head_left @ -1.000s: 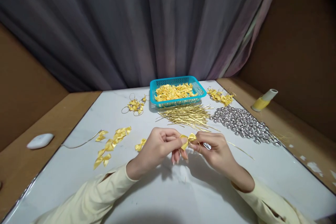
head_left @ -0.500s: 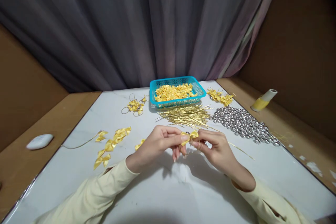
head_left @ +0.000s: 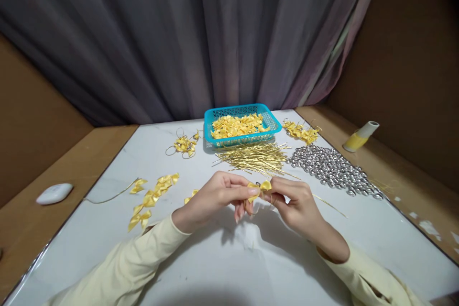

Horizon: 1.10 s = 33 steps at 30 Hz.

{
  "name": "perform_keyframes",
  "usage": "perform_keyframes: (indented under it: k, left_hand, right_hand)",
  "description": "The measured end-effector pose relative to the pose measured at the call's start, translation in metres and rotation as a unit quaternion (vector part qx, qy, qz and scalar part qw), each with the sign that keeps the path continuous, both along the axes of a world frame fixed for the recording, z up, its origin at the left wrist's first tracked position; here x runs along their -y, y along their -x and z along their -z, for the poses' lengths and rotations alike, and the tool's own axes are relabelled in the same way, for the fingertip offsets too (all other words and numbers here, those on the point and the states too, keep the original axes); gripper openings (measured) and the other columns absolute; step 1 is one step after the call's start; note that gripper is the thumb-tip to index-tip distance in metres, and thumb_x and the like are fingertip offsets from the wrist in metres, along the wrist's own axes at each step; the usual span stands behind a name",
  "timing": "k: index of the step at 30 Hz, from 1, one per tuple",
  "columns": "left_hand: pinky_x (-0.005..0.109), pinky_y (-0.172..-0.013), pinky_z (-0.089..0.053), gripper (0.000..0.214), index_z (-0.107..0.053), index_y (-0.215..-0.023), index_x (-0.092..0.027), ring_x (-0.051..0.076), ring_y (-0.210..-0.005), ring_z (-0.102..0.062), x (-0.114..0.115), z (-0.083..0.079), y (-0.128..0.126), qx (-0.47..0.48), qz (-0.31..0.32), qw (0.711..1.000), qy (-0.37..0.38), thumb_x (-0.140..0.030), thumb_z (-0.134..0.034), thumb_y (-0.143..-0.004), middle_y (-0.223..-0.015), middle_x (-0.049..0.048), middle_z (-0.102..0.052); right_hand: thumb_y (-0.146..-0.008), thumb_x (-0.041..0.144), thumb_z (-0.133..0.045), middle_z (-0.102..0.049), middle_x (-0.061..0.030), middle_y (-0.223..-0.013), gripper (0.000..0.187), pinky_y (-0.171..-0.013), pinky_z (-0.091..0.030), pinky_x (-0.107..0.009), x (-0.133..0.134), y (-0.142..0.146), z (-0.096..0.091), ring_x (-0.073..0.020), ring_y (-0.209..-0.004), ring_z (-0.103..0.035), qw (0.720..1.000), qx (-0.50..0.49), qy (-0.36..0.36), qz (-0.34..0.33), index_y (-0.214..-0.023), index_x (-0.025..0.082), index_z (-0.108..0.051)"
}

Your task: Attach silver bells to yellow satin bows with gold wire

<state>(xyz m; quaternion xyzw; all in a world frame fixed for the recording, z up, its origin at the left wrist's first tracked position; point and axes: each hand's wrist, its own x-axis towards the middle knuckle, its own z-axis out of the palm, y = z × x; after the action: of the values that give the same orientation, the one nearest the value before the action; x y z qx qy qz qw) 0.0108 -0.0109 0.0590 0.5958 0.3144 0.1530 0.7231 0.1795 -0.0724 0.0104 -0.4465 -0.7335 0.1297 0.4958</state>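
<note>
My left hand [head_left: 229,193] is closed, its thumb and fingers pinching the left side of a yellow ribbon bow [head_left: 266,185] above the middle of the table. A small silver bead [head_left: 257,183] shows at the bow's centre. From the other side my right hand [head_left: 292,198] pinches a thin gold cord [head_left: 274,199] close against the bow. The cord curves below the fingers; its exact path and the fingertips are partly hidden. More yellow bows [head_left: 152,198] lie left of my left forearm, and another bow [head_left: 191,196] is partly covered by it.
A blue basket [head_left: 207,130] of yellow bows stands at the back, gold cords [head_left: 253,158] heaped before it. Silver beads [head_left: 332,167] spread at the right. Finished-looking bows with cord loops lie in a left pile [head_left: 184,145] and a right pile [head_left: 301,132]. A white object [head_left: 54,193] sits far left.
My fingers have shifted slightly around the bow, and its right loop has turned a little. More of the cord's curve shows beneath my hands. The things on the table have not moved.
</note>
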Motion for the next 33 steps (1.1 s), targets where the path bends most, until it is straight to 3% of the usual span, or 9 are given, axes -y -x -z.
perform_keyframes:
  k: [9,16,23,33]
  left_hand:
    - [0.013,-0.039,-0.039,0.026,-0.059,-0.059,-0.010,0.004,-0.037,-0.050,0.000,-0.001,0.002,-0.010,0.051,0.999,0.004,-0.024,-0.055,-0.081,-0.053,-0.0003,-0.061]
    - [0.013,-0.037,-0.038,0.024,-0.058,-0.056,-0.011,0.003,-0.035,-0.046,0.005,-0.006,0.000,-0.026,0.015,0.999,-0.031,-0.021,-0.057,-0.078,-0.050,-0.0008,-0.060]
    - [0.011,-0.034,-0.035,0.015,-0.058,-0.059,-0.011,0.002,-0.033,-0.044,0.008,0.002,0.000,0.008,-0.031,0.999,-0.032,-0.014,-0.058,-0.074,-0.049,-0.0010,-0.062]
    - [0.012,-0.034,-0.036,0.011,-0.062,-0.064,-0.011,0.004,-0.035,-0.044,0.007,0.006,0.000,0.020,-0.040,0.999,-0.026,-0.017,-0.059,-0.073,-0.049,-0.0012,-0.060]
  right_hand:
    - [-0.073,-0.001,-0.040,-0.037,0.0026,-0.052,0.024,-0.047,-0.023,-0.021,-0.001,0.001,0.004,-0.0092,-0.049,-0.033,0.999,0.010,-0.033,-0.012,-0.058,0.017,-0.043]
    - [-0.072,0.000,-0.040,-0.038,0.0023,-0.052,0.023,-0.047,-0.024,-0.021,-0.001,0.001,0.004,-0.0089,-0.049,-0.033,0.999,0.020,-0.028,-0.010,-0.057,0.016,-0.046]
    - [-0.076,0.005,-0.043,-0.039,0.0026,-0.051,0.023,-0.046,-0.025,-0.020,-0.001,0.002,0.003,-0.0082,-0.048,-0.034,1.000,0.013,0.003,-0.017,-0.056,0.016,-0.046]
    - [-0.079,0.010,-0.046,-0.039,0.0026,-0.049,0.025,-0.046,-0.026,-0.021,-0.002,0.001,0.001,-0.0087,-0.046,-0.035,1.000,0.011,0.019,-0.016,-0.055,0.017,-0.045]
